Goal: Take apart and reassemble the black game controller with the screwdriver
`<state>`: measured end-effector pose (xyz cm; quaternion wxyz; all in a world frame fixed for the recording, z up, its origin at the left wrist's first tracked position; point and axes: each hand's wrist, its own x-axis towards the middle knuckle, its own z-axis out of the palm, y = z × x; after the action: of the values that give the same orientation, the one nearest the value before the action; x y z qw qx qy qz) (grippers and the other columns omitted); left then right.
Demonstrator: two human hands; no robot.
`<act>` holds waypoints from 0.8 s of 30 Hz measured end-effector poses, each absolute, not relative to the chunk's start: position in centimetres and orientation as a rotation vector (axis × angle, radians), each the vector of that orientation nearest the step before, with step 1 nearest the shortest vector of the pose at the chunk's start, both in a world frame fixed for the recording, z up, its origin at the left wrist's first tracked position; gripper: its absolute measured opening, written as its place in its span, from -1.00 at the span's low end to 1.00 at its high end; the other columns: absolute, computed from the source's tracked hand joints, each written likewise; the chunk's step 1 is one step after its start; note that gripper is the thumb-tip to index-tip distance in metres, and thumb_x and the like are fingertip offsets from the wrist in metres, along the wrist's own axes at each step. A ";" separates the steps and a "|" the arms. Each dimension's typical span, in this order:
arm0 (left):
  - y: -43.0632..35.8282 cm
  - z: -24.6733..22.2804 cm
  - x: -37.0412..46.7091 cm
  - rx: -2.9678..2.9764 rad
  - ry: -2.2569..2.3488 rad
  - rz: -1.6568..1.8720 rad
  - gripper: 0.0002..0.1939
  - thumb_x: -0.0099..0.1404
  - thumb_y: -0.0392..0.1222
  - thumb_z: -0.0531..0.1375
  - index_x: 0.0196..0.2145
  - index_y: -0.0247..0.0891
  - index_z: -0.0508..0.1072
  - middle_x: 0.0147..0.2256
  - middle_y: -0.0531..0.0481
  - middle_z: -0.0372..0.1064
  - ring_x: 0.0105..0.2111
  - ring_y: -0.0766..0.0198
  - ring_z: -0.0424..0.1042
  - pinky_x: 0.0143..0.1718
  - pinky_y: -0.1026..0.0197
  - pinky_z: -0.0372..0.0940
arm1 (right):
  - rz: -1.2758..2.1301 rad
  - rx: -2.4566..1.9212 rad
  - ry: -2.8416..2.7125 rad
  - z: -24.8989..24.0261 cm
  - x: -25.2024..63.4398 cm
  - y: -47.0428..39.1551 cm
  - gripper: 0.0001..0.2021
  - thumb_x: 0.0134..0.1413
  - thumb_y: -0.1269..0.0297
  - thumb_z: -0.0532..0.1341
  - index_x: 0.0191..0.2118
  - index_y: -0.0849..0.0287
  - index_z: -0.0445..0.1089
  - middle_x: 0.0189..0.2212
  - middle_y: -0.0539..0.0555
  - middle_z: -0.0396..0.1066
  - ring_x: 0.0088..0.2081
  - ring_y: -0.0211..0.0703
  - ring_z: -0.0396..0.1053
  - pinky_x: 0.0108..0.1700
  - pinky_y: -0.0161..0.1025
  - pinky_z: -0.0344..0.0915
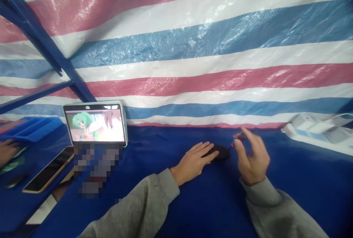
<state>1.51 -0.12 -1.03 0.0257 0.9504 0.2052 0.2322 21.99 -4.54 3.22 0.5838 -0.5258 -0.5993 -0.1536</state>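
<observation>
My left hand (196,160) lies flat with fingers stretched over a black, flat oval thing (223,152) on the blue tabletop (212,197). The hand covers part of it, so its kind is unclear. Just to the right, my right hand (253,157) is raised slightly above the table. Thumb and fingers close on a small dark thing with a reddish end (233,145). That end points down toward the right edge of the black oval; whether the two touch, I cannot tell. Most of the small thing is hidden by the fingers.
A tablet (95,124) playing a cartoon stands at the left. A phone (51,170) and blue tray (38,127) lie farther left, near another person's hand (8,152). A white power strip (317,135) with plugs sits right. Striped sheeting (193,54) hangs behind.
</observation>
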 end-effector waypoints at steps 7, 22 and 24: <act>-0.2 -1.1 1.5 2.939 0.641 0.709 -0.55 0.49 -0.27 0.05 0.29 -0.20 0.21 0.33 -0.12 0.10 0.36 0.16 0.04 0.36 0.01 0.04 | -0.269 -1.195 -1.365 2.9 22.0 -4.5 -0.56 0.24 0.36 0.17 0.23 0.11 0.30 -0.20 0.13 0.54 -0.22 -0.07 0.50 -0.11 -0.04 0.43; -3.3 1.0 -1.4 2.783 0.720 0.750 -0.59 0.43 -0.33 0.13 0.20 -0.17 0.33 0.23 -0.17 0.26 0.25 0.08 0.24 0.22 -0.05 0.25 | 0.073 -1.085 -1.280 3.3 19.0 -6.6 -0.57 0.18 0.39 0.25 0.17 0.08 0.36 -0.14 0.12 0.55 -0.29 -0.08 0.57 -0.28 -0.07 0.54; -4.0 1.0 -2.3 2.765 0.740 0.746 -0.57 0.42 -0.36 0.11 0.20 -0.17 0.33 0.23 -0.17 0.26 0.28 0.10 0.20 0.25 -0.04 0.23 | 0.149 -1.102 -1.334 3.5 18.6 -7.4 -0.56 0.20 0.40 0.22 0.20 0.08 0.33 -0.09 0.15 0.54 -0.25 -0.05 0.58 -0.26 -0.03 0.55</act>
<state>-2.30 -4.02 0.99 0.0915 0.9309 0.2491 0.2511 18.59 -7.39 3.51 0.6462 -0.4842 -0.5862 0.0656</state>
